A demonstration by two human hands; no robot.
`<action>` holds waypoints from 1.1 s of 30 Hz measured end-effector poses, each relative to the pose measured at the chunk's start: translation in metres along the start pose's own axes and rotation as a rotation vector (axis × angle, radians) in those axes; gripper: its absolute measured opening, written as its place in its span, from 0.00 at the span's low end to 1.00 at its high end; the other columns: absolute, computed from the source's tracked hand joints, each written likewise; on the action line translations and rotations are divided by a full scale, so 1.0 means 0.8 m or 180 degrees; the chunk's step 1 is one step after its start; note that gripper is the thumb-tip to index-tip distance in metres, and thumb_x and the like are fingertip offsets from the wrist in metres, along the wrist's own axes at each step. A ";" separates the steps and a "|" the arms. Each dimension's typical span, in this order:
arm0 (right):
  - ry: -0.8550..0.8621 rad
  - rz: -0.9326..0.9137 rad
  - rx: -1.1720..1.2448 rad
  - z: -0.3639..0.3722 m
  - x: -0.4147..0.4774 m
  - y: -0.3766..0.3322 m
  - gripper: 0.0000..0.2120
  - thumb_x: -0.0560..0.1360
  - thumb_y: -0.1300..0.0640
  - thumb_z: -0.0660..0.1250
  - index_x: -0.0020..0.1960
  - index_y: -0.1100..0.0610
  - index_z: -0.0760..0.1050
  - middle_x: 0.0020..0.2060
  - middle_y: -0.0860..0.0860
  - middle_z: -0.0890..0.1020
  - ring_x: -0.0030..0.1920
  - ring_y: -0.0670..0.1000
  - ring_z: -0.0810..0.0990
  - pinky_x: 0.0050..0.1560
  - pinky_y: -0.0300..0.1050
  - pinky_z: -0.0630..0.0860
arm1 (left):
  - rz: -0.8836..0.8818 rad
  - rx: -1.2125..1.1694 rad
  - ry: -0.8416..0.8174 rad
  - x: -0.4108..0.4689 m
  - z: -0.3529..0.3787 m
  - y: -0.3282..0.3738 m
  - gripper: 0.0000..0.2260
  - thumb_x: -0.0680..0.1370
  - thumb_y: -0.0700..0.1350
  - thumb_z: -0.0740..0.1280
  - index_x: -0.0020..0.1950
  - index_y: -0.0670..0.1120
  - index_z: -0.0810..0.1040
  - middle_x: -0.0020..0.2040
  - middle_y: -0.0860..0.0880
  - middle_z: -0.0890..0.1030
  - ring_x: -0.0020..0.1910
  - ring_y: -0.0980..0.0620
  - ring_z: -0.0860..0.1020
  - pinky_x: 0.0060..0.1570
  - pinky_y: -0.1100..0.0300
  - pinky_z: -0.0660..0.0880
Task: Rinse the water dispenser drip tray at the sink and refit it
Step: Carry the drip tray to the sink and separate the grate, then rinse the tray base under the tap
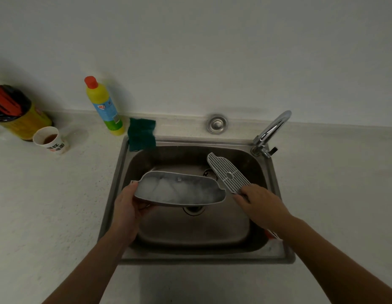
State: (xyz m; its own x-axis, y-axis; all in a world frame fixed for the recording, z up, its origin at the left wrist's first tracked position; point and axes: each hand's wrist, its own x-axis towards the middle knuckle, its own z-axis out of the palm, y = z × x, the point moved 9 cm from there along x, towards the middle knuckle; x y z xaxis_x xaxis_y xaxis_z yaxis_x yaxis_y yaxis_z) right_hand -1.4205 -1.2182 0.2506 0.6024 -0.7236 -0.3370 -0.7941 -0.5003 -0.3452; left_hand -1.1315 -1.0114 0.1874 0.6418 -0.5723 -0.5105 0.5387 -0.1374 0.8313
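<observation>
Drip tray [179, 189], pale grey and oblong, held over the steel sink [116, 172], tilted with its open side toward the camera; foamy or cloudy water pooled inside. Left hand [127, 207] at the tray's left end, grip closed on the rim, thumb on top, fingers underneath. Slotted grate [228, 175], apart from the tray, slanting up toward the back of the basin, its near end pinched in the grip of the right hand [260, 205], palm down, fingers curled over the edge. Both forearms reaching in from the bottom corners, meeting above the basin. Drain [193, 209] showing just below the tray.

On the table left of the sink: paper cup [50, 139] with a little brown liquid at the bottom; behind it a large dark bottle with red cap [15, 110], lying tilted; yellow detergent bottle [105, 106] with orange-red cap, upright against the wall. Green scouring pad [142, 133] draped over the sink's back-left rim. Round metal stopper [217, 123] behind the sink. Chrome tap [271, 130] at the back-right corner, spout arched, no water visibly running.
</observation>
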 end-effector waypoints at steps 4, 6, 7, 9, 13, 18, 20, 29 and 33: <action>-0.0041 0.0125 0.0182 0.010 0.006 0.023 0.11 0.83 0.45 0.63 0.42 0.45 0.72 0.38 0.45 0.77 0.38 0.42 0.76 0.38 0.36 0.67 | 0.0158 0.0301 0.0084 -0.009 0.012 0.001 0.16 0.82 0.54 0.65 0.66 0.47 0.77 0.62 0.41 0.81 0.59 0.41 0.82 0.50 0.47 0.84; -0.0035 0.0131 0.0268 0.013 0.009 0.032 0.14 0.82 0.45 0.64 0.39 0.44 0.70 0.36 0.44 0.77 0.36 0.42 0.75 0.37 0.36 0.66 | 0.0239 0.0449 0.0198 -0.016 0.020 0.003 0.15 0.82 0.53 0.66 0.66 0.49 0.77 0.62 0.42 0.79 0.59 0.41 0.81 0.52 0.46 0.83; -0.0033 0.0131 0.0291 0.014 0.009 0.037 0.15 0.82 0.45 0.65 0.38 0.45 0.70 0.35 0.45 0.76 0.35 0.42 0.75 0.37 0.37 0.66 | 0.0281 0.0486 0.0238 -0.020 0.025 0.004 0.12 0.82 0.52 0.66 0.64 0.50 0.77 0.61 0.43 0.79 0.59 0.42 0.81 0.52 0.46 0.83; -0.0035 0.0125 0.0323 0.014 0.011 0.046 0.15 0.82 0.45 0.65 0.37 0.45 0.70 0.34 0.45 0.77 0.35 0.43 0.75 0.36 0.38 0.67 | 0.0352 0.0552 0.0229 -0.028 0.036 0.007 0.07 0.82 0.52 0.66 0.59 0.54 0.78 0.60 0.45 0.80 0.58 0.43 0.81 0.51 0.48 0.83; -0.0017 0.0005 0.0327 0.014 0.010 0.060 0.14 0.81 0.45 0.65 0.37 0.44 0.70 0.35 0.44 0.77 0.36 0.43 0.76 0.37 0.37 0.67 | 0.0533 0.0667 0.0147 -0.044 0.052 0.015 0.06 0.81 0.52 0.67 0.56 0.54 0.79 0.57 0.47 0.82 0.56 0.46 0.83 0.49 0.52 0.83; 0.0083 -0.0051 0.0249 0.010 0.008 0.080 0.14 0.80 0.44 0.67 0.37 0.44 0.71 0.36 0.43 0.76 0.37 0.43 0.76 0.37 0.37 0.68 | 0.1075 0.1105 0.0022 -0.074 0.078 0.042 0.13 0.74 0.60 0.70 0.55 0.56 0.80 0.54 0.52 0.84 0.55 0.51 0.84 0.48 0.53 0.83; 0.0137 -0.0098 0.0185 0.007 0.007 0.089 0.15 0.79 0.43 0.67 0.36 0.45 0.71 0.36 0.43 0.76 0.36 0.42 0.75 0.36 0.36 0.67 | 0.1368 0.1428 -0.0001 -0.087 0.087 0.054 0.16 0.73 0.62 0.70 0.57 0.57 0.79 0.53 0.52 0.84 0.53 0.52 0.83 0.47 0.54 0.82; 0.0252 0.0293 0.0175 -0.002 -0.006 0.167 0.17 0.78 0.40 0.69 0.34 0.46 0.76 0.30 0.43 0.78 0.30 0.42 0.78 0.31 0.37 0.69 | 0.2453 0.2807 -0.0997 -0.145 0.173 0.077 0.24 0.76 0.56 0.73 0.69 0.58 0.70 0.58 0.68 0.79 0.57 0.63 0.80 0.51 0.70 0.78; 0.0221 0.0537 -0.0009 -0.004 -0.018 0.204 0.16 0.78 0.40 0.69 0.36 0.48 0.78 0.30 0.45 0.79 0.30 0.44 0.78 0.31 0.38 0.70 | 0.2638 0.3180 -0.1255 -0.160 0.198 0.071 0.28 0.74 0.61 0.71 0.71 0.55 0.70 0.59 0.57 0.81 0.57 0.61 0.81 0.54 0.58 0.81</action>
State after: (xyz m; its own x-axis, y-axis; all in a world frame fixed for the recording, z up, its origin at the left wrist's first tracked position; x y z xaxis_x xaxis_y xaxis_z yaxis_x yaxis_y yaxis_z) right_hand -1.5589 -1.2906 0.2022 0.4537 -0.8284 -0.3285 -0.8836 -0.3703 -0.2866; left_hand -1.2699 -1.0740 0.3347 0.2928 -0.9409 0.1701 -0.6574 -0.0689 0.7504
